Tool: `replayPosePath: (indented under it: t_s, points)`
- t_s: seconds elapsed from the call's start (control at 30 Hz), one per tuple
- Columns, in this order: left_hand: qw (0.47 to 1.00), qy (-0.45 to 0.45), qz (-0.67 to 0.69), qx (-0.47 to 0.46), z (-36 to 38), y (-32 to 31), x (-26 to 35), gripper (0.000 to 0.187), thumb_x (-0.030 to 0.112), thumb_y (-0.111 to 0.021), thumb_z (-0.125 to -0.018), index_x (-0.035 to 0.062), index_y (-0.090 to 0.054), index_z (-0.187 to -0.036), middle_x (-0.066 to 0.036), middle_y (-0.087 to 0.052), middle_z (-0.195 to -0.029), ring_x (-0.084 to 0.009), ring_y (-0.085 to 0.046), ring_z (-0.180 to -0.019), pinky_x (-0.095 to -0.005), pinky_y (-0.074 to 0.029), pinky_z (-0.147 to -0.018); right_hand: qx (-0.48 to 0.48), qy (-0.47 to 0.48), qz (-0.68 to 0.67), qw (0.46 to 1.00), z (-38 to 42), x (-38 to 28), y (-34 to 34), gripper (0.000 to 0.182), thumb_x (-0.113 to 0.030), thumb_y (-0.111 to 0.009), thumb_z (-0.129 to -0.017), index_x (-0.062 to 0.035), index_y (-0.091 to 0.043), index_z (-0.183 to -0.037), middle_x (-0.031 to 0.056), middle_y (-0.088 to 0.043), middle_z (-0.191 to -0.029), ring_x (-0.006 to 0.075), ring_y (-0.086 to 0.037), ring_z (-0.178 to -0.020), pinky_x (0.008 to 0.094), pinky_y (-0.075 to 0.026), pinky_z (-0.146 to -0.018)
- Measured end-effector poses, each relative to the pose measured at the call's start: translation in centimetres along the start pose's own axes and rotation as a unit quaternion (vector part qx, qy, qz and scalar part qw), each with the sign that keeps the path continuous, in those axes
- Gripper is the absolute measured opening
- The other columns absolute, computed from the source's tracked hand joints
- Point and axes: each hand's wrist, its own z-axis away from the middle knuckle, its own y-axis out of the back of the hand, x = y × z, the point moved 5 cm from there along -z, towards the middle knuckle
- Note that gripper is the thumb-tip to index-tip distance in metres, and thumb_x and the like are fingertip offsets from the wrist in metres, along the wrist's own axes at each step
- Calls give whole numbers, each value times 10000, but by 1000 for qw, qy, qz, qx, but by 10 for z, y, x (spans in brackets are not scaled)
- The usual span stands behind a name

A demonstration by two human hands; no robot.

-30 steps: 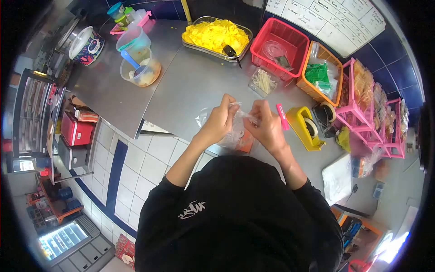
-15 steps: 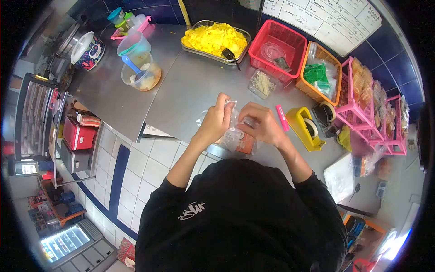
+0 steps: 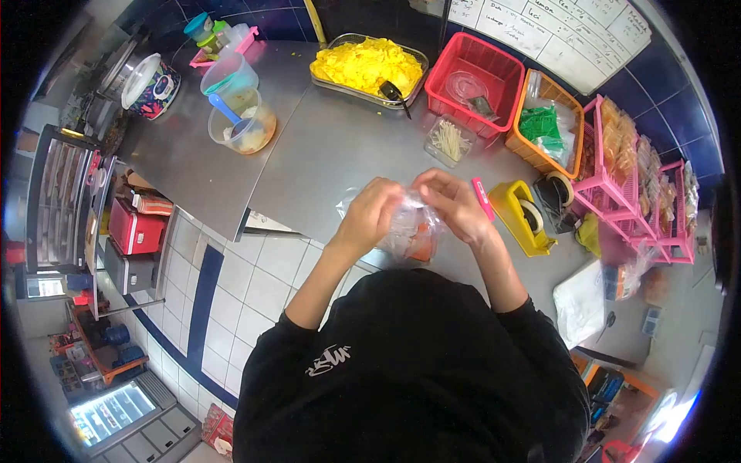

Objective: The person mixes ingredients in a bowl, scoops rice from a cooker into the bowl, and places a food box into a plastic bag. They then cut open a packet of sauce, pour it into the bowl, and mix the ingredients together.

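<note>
A clear plastic bag (image 3: 405, 224) with something orange in its lower right part is between my hands, close to my body at the front edge of the steel table. My left hand (image 3: 372, 216) pinches the upper left part of the bag's mouth. On the other side, my right hand (image 3: 453, 204) has its thumb and fingers closed on the upper right edge of the bag. A pink marker (image 3: 482, 199) lies just beyond my right hand. Behind the hands stands a clear tub of thin pale sticks (image 3: 448, 142).
A tray of yellow food (image 3: 367, 68), a red basket (image 3: 474, 85) and an orange basket (image 3: 545, 123) line the back. To the right are a yellow tape dispenser (image 3: 522, 219) and pink racks (image 3: 614, 185). Plastic tubs (image 3: 241, 127) stand left on the steel table (image 3: 309, 170).
My hands have shifted slightly at the bag's top, with the right hand turned more upright. The bag now looks more spread out between them.
</note>
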Motion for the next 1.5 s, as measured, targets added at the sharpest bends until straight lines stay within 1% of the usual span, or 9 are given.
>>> replayPosePath:
  t_s: [0.13, 0.33, 0.43, 0.6, 0.7, 0.9, 1.2, 1.4, 1.5]
  points:
    - [969, -214, -113, 45, 11, 8, 21, 191, -42, -619, -690, 48, -590, -856, -75, -611, -903, -281, -568, -860, -389, -466, -780, 81, 37, -39, 995, -8, 5, 24, 284, 40, -648, -778, -60, -475, -981, 100, -605, -872, 132, -580, -800, 268, -463, -658]
    - [987, -140, -61, -52, 90, -4, -8, 200, 54, -696, -688, 37, -611, -869, -61, -616, -940, -312, -570, -914, -441, -435, -835, 292, 69, -41, 953, -31, 50, 107, 274, 46, -618, -799, -70, -454, -986, 77, -589, -821, 153, -583, -771, 287, -467, -672]
    - [993, -48, -98, -39, 82, 14, -19, 485, 149, -742, -685, 50, -555, -1122, -102, -598, -1097, -352, -529, -1047, -473, -371, -942, 214, 98, -39, 971, -14, 61, 110, 505, -84, -693, -782, -72, -393, -1187, 167, -570, -1046, 241, -568, -989, 364, -463, -814]
    - [983, 20, -164, -79, 70, -13, -91, 996, 245, -773, -659, 32, -156, -1411, -173, -446, -1331, -364, -407, -1223, -470, -201, -1087, 16, 173, 331, 928, 30, 81, 49, 1211, -362, -865, -536, -43, -86, -1407, 245, -196, -1452, 340, -160, -1378, 554, -161, -1081]
    - [982, 67, -121, -126, 74, -44, -135, 1019, 285, -750, -682, 8, -109, -1425, -181, -451, -1327, -342, -400, -1241, -458, -176, -1106, 83, 144, 595, 786, 31, 100, 23, 1154, -355, -869, -504, -24, -186, -1374, 222, -336, -1388, 358, -326, -1303, 558, -165, -1084]
    - [978, 62, -122, -158, 72, -47, -132, 758, 268, -701, -710, 34, -354, -1342, -122, -571, -1148, -268, -471, -1149, -448, -225, -1088, 167, 272, 554, 769, 21, 108, 27, 820, -302, -856, -514, -31, -459, -1178, 132, -607, -1085, 333, -569, -1009, 507, -359, -972]
    - [982, -20, -79, -172, 70, -49, -119, 410, 236, -703, -676, 87, -592, -1042, -55, -549, -1050, -280, -474, -1052, -425, -323, -969, 147, 266, 550, 778, 17, 142, 54, 444, -81, -718, -587, -53, -596, -1013, 123, -612, -950, 332, -593, -874, 388, -471, -777]
    - [993, 8, -100, -62, 56, -27, -87, 555, 247, -740, -650, 88, -523, -1136, -105, -472, -1161, -304, -438, -1050, -404, -335, -916, 1, 131, 260, 957, 10, 70, 46, 490, -184, -729, -704, -44, -554, -1139, 101, -582, -1114, 242, -559, -1001, 365, -436, -869]
    - [996, 31, -4, 83, 85, -25, -74, 498, 205, -742, -659, 86, -557, -1106, -116, -485, -1152, -305, -460, -1021, -402, -355, -887, 94, 25, 78, 992, -1, 57, 66, 431, -291, -652, -818, -66, -556, -1173, 32, -568, -1099, 165, -496, -996, 339, -429, -856]
